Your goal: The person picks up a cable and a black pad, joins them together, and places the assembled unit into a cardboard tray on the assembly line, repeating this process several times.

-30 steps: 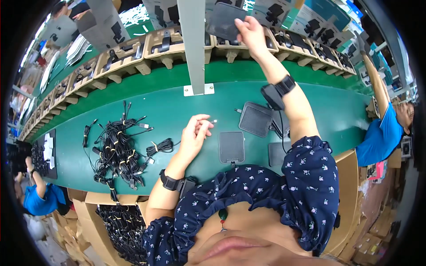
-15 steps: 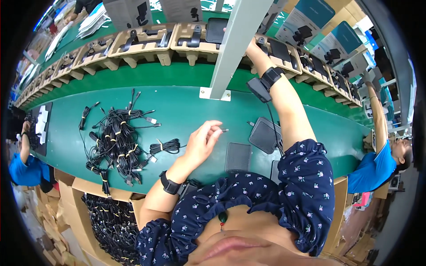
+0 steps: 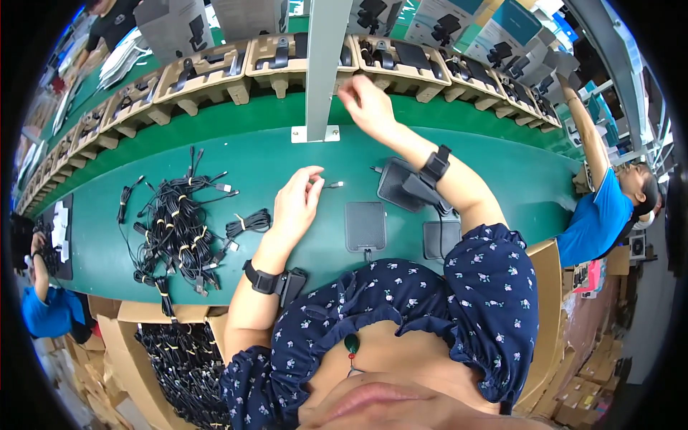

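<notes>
My left hand (image 3: 295,204) is over the green bench with thumb and fingers closed on a black USB cable (image 3: 335,185); its plug sticks out past the fingertips. Beside that wrist lies a tied cable bundle (image 3: 248,223). Farther left is a tangled heap of black cables (image 3: 179,226) with pale ties. My right hand (image 3: 367,106) is raised right of the metal post, just in front of a brown molded tray (image 3: 412,80). Its fingers are loosely bent and apart, with nothing visible in them. Black square pads, one upright pad (image 3: 365,226) among them, lie below it.
A white metal post (image 3: 326,79) rises from the bench in front of the tray row. Printed boxes (image 3: 444,21) stand behind the trays. A carton of cables (image 3: 183,365) is at lower left. Co-workers in blue sit left (image 3: 54,308) and right (image 3: 591,222).
My right hand has drawn back from the tray, toward me and left. The dark pad near it in the tray is now hidden behind the post. The whole view has shifted; my left hand keeps the cable.
</notes>
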`<state>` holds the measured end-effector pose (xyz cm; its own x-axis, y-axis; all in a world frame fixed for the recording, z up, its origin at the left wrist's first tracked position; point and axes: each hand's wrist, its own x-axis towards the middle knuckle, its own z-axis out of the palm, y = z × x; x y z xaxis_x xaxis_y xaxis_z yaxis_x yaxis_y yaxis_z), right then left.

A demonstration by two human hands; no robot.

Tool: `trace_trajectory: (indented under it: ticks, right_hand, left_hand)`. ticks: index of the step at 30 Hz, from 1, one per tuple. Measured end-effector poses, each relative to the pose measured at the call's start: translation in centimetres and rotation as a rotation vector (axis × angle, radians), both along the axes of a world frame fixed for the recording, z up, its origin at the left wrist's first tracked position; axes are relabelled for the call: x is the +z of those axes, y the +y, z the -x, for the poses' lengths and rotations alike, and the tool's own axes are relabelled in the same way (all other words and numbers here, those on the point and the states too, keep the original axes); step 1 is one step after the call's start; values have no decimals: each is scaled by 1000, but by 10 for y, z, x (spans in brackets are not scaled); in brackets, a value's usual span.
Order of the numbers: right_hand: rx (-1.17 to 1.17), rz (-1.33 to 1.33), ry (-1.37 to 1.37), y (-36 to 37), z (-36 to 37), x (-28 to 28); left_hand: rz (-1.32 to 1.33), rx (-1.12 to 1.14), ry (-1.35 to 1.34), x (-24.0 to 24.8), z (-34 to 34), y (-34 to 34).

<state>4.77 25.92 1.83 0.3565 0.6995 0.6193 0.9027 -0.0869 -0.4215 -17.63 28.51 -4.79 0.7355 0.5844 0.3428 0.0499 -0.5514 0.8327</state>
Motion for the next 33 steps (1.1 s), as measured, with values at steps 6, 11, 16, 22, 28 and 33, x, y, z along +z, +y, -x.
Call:
trace_trajectory:
  ticks: [6, 11, 16, 22, 28, 33]
  right_hand:
    - [365, 234, -41, -18, 53, 7]
    - [615, 355, -211, 24, 109, 6]
    - [751, 863, -464, 49, 175, -13]
    - [841, 800, -485, 40, 174, -22]
    - [826, 511, -105, 43, 167, -11]
    - [716, 317, 405, 43, 156, 36]
  left_hand:
    - [-308, -182, 39, -9, -6, -4]
    - [-420, -380, 276, -16, -17, -10]
    - [-120, -455, 77, -30, -17, -20]
    - [25, -557, 86, -9, -14, -34]
    - [416, -786, 39, -5, -9, -53]
    - [989, -1093, 16, 30, -21, -65]
